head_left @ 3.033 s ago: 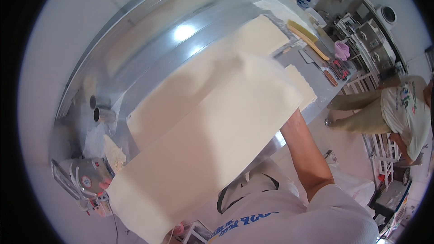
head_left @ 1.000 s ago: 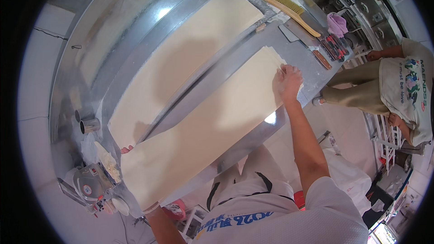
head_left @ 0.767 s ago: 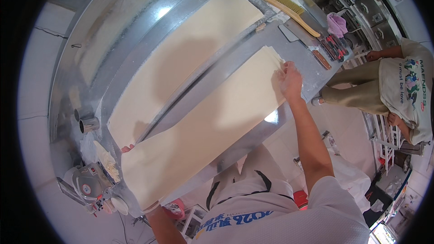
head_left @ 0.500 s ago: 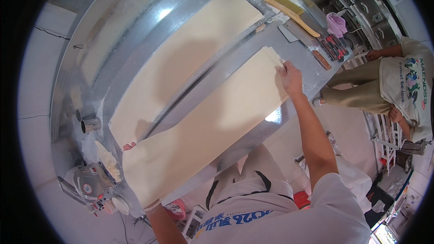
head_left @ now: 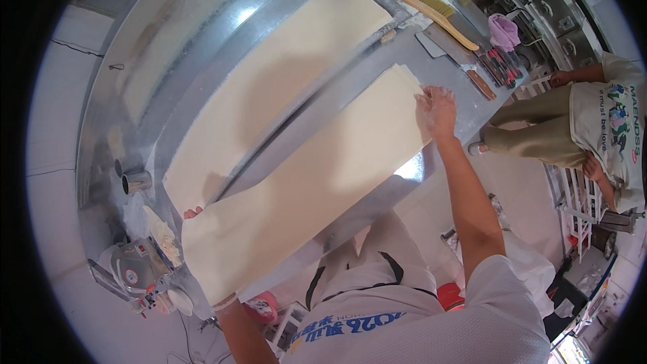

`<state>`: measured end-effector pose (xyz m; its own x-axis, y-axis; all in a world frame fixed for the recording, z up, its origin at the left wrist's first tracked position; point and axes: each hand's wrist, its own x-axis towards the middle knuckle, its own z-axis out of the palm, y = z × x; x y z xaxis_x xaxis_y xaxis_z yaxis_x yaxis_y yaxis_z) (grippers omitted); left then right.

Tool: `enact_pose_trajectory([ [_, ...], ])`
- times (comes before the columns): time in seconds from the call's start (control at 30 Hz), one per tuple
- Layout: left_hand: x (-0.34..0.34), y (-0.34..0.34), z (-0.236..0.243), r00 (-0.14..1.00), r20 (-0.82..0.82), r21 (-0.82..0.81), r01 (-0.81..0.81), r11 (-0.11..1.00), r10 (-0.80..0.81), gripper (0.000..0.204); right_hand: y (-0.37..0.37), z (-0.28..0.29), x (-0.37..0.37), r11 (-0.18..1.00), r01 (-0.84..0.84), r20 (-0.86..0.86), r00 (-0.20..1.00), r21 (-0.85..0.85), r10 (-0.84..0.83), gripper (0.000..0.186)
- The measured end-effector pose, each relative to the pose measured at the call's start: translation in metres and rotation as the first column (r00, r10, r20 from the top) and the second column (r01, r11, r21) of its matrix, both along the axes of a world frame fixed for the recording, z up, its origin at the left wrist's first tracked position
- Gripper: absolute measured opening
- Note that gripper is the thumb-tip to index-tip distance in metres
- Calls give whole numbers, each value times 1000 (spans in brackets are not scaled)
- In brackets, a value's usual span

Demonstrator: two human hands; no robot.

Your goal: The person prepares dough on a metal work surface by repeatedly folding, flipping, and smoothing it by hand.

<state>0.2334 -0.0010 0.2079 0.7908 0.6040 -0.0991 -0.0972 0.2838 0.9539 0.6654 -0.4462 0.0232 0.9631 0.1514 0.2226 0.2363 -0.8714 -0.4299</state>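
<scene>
A long, pale dough sheet (head_left: 303, 168), layered at its right end, lies slantwise over the near part of the metal worktable (head_left: 465, 104). My left hand (head_left: 193, 213) is under the sheet's left end, mostly hidden. Its fingertips show past the far edge, its wrist at the near edge. That end looks lifted and slightly curved. At the right end my right hand (head_left: 439, 109) grips the sheet's edge with bent fingers. Beyond a narrow gap, a second long dough sheet (head_left: 296, 74) lies flat, parallel to the first.
Toward the far right lie a wooden-handled brush (head_left: 431, 10), a broad-bladed knife (head_left: 480, 84), a metal scraper (head_left: 429, 45), several red-and-black tools (head_left: 499, 67) and a pink cloth (head_left: 503, 32). A metal cup (head_left: 136, 182) and a grey machine (head_left: 135, 269) are at the left. Another person (head_left: 593, 121) stands at the right.
My right hand has shifted slightly right and down at the dough sheet's end, its fingers placed a little differently. My left hand stays beneath the other end.
</scene>
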Motion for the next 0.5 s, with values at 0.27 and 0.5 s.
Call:
enact_pose_trajectory([
  [0.27,3,-4,4,997,2,-52,-75,996,75,68,1,7,-6,999,-37,119,992,-2,37,16],
  [0.5,4,-10,17,998,-57,96,-6,995,12,71,14,20,0,998,-3,-237,971,56,16,24],
])
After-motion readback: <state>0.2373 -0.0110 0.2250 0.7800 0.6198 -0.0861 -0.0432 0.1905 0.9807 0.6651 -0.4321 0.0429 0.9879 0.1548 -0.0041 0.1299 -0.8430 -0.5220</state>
